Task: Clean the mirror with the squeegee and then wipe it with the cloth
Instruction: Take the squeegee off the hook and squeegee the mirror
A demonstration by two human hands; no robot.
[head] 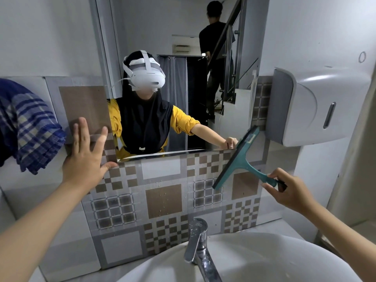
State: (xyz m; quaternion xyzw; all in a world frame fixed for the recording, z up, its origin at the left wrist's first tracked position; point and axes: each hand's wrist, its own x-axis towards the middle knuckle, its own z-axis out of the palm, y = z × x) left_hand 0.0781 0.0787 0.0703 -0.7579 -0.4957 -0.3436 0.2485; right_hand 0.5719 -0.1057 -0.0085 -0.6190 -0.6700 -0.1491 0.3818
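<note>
The blue checked woven cloth (30,127) at the left of the frame is cut off by the left edge. The round white ceramic basin (254,259) runs out past the bottom edge. The end of the teal plastic squeegee (242,157) handle is hidden inside the right hand (289,192). The tall rectangular wall mirror (183,37) is cropped at the top edge. The small label on the squeegee's head is too small to read.

Glossy glass mirror (183,27); teal plastic squeegee (242,159); woven checked cloth (30,127); shiny chrome tap (197,243); glossy white basin (264,259); smooth patterned tiles (162,200).
</note>
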